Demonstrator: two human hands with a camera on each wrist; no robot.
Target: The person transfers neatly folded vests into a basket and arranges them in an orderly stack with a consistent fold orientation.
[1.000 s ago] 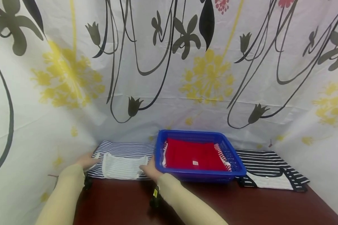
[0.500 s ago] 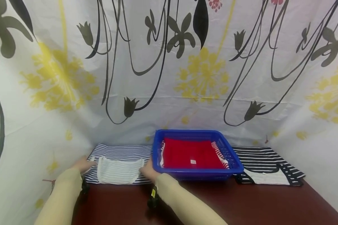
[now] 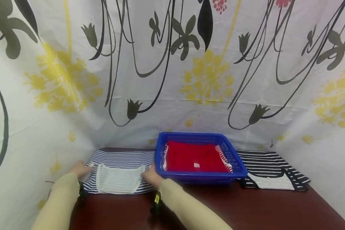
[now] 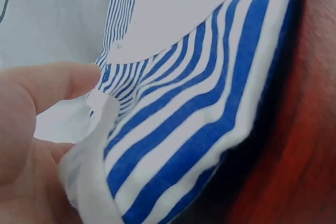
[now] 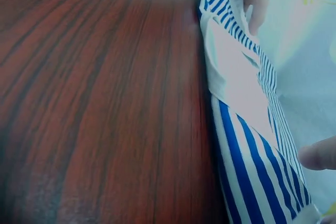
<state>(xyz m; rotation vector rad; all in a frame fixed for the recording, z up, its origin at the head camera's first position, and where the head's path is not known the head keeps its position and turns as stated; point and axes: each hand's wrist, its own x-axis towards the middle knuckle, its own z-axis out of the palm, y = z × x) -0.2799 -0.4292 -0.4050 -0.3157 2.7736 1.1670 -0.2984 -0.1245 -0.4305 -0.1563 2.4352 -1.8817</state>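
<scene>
A blue-and-white striped shirt (image 3: 123,158) lies flat on the brown table, its paler panel facing the front edge. At its left side my left hand (image 3: 81,169) pinches the white-trimmed edge; in the left wrist view the thumb and fingers of this hand (image 4: 31,108) sit on either side of the white trim. My right hand (image 3: 152,176) holds the shirt's opposite side, close by the basket. Only a fingertip or thumb of it (image 5: 320,154) shows in the right wrist view, near the striped cloth (image 5: 257,166), and its grip there is mostly cut off.
A blue plastic basket (image 3: 195,175) stands just right of my right hand, with a folded red garment (image 3: 189,156) inside. Further right lies a black-and-white striped shirt (image 3: 257,163). A patterned curtain (image 3: 210,118) hangs behind the table (image 3: 218,204).
Both hands have drawn the blue-striped shirt toward the front of the table. A strip of table now shows behind it. The basket and the black-striped shirt stay put.
</scene>
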